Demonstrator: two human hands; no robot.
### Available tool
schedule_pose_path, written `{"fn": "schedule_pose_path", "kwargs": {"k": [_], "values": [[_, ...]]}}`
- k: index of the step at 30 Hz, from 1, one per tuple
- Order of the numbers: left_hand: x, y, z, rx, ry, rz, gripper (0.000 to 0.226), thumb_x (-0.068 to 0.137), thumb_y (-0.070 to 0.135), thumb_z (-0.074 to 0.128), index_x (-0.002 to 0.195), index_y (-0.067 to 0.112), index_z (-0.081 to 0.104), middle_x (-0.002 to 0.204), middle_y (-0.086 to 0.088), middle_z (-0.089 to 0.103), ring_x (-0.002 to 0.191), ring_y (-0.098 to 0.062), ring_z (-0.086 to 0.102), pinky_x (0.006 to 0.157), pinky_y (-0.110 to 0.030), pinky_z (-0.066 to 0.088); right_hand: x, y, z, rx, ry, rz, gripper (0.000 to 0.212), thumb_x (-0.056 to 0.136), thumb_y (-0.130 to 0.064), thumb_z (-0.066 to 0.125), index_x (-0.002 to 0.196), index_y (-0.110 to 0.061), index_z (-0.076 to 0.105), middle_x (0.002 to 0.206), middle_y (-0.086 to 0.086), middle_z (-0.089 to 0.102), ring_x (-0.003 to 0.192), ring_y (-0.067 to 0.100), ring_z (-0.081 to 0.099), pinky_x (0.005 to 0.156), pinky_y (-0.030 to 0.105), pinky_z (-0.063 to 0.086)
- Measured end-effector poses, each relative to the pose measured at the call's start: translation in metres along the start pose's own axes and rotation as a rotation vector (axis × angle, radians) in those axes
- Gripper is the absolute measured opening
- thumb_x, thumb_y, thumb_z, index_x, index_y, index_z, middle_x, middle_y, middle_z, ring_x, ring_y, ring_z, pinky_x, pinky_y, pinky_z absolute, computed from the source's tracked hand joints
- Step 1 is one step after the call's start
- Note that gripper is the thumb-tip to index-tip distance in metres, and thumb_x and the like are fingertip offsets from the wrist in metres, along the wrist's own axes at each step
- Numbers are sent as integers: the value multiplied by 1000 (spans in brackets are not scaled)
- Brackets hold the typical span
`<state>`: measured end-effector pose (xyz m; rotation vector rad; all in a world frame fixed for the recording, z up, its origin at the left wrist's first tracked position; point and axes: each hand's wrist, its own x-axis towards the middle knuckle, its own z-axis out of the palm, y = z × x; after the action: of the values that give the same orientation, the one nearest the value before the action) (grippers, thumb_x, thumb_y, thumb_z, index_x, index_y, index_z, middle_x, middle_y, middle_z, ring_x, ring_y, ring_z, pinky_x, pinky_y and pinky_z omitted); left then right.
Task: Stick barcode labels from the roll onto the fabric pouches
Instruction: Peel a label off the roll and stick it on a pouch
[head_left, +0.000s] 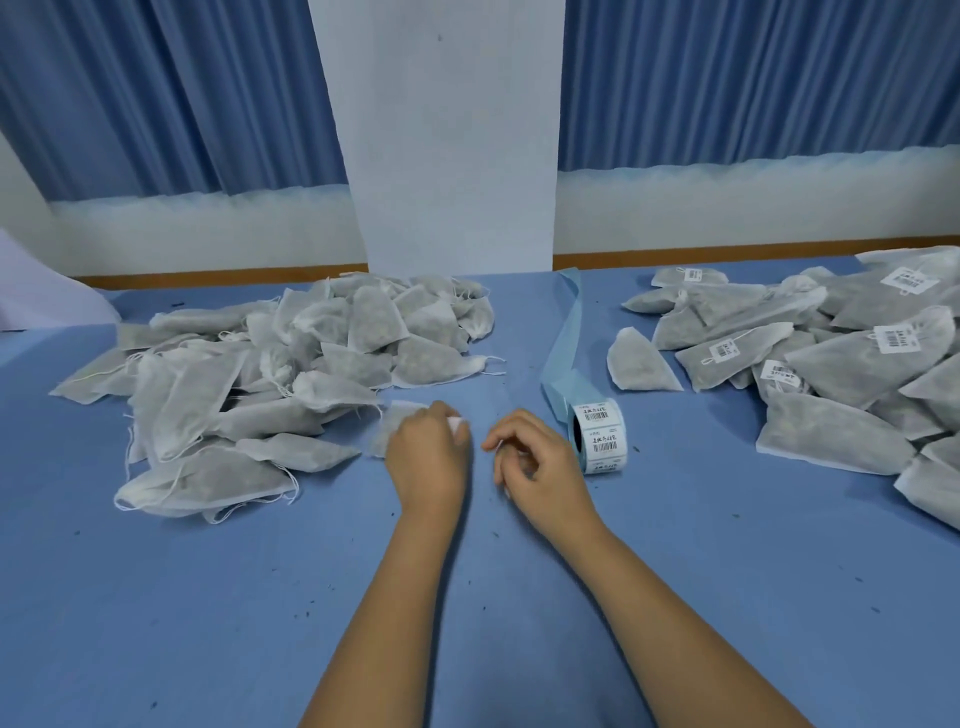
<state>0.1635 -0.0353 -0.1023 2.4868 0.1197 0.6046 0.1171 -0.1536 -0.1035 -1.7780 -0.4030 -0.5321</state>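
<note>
Down near the middle of the blue table (675, 571), the left hand (428, 457) lies palm-down on a single pouch (390, 427) at the near edge of the left heap. Its fingers are bent over the fabric and hidden behind the back of the hand, so I cannot tell whether they grip the pouch or only rest on it; a small whitish scrap shows at its fingertips. The right hand (540, 462) hovers just beside it with all fingers curled, thumb and forefinger pinching a thin pale sliver (499, 445), too small to say whether it is a label. One label roll (598, 437) stands on its edge just right of that hand, with three barcode labels showing on its outer turn, and one strip of blue backing (566, 322) trails from it toward the far edge. Pouches lie in two heaps: an unlabelled heap (291, 364) on the left and a labelled heap (831, 353) on the right, where five labels face up. One lone pouch (639, 364) lies just left of the right heap.
</note>
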Motion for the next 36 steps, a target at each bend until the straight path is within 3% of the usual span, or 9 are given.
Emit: {"fn": "schedule_pose_path", "kwargs": {"k": [4, 8, 11, 13, 17, 22, 25, 29, 36], "values": [[-24, 29, -6, -473, 77, -3, 8, 86, 22, 69, 93, 19, 72, 75, 2, 63, 79, -15, 57, 72, -29, 46, 4, -14, -21, -20, 28, -98, 37, 77, 9, 58, 102, -18, 55, 107, -2, 51, 90, 14, 57, 75, 22, 47], [-42, 45, -9, -782, -38, 166, 22, 89, 16, 68, 80, 36, 70, 78, 10, 68, 74, -2, 54, 69, -9, 39, -7, -5, -50, -96, -26, -53, 39, 76, 0, 72, 106, -16, 54, 105, -4, 53, 96, 7, 54, 82, 21, 44], [-42, 45, -9, -778, -107, 346, 21, 88, 17, 66, 85, 37, 71, 77, 20, 65, 76, -1, 52, 73, -8, 38, -12, 2, -57, -17, 83, 31, 36, 78, 4, 71, 99, -22, 57, 97, -5, 60, 88, 10, 60, 79, 22, 49], [-42, 44, -9, -789, -142, 375, 20, 85, 20, 67, 91, 38, 71, 78, 22, 63, 79, -1, 52, 76, -9, 39, -8, 4, -59, 46, 138, 88, 35, 80, 5, 68, 88, -28, 59, 88, -7, 64, 82, 13, 63, 76, 23, 51], [-46, 43, -10, -817, -204, 303, 23, 83, 21, 71, 99, 38, 70, 89, 14, 66, 86, -4, 58, 83, -12, 43, -5, 5, -62, 55, 118, 118, 32, 82, 5, 66, 78, -26, 63, 78, -15, 65, 71, 11, 67, 70, 19, 51], [-44, 49, -11, -861, -119, 62, 23, 84, 8, 72, 90, 31, 73, 82, 7, 72, 76, -3, 61, 73, -14, 46, -9, 1, -63, 175, 247, 178, 21, 82, -3, 69, 72, -19, 60, 72, -2, 62, 62, 16, 61, 57, 18, 48], [-47, 54, -11, -958, -156, 2, 23, 86, 4, 70, 85, 27, 75, 79, 10, 75, 76, -2, 68, 72, -14, 51, -13, -2, -60, 29, 115, 63, 21, 76, -12, 78, 76, -15, 57, 76, -5, 61, 67, 9, 58, 64, 14, 47], [-51, 55, -13, -1002, -198, 49, 19, 90, 6, 64, 85, 20, 76, 82, 6, 76, 78, -5, 71, 70, -13, 51, -12, -1, -56, -61, 127, 45, 18, 78, -6, 76, 80, -8, 58, 82, 2, 62, 71, 6, 59, 67, 10, 45], [-47, 43, -11, -766, -68, 286, 26, 94, 22, 48, 93, 23, 74, 87, 10, 70, 89, -8, 65, 79, -19, 47, -10, -1, -59, 108, 80, 177, 23, 85, 1, 65, 73, -19, 62, 64, -11, 62, 59, 7, 58, 64, 18, 48]]}}
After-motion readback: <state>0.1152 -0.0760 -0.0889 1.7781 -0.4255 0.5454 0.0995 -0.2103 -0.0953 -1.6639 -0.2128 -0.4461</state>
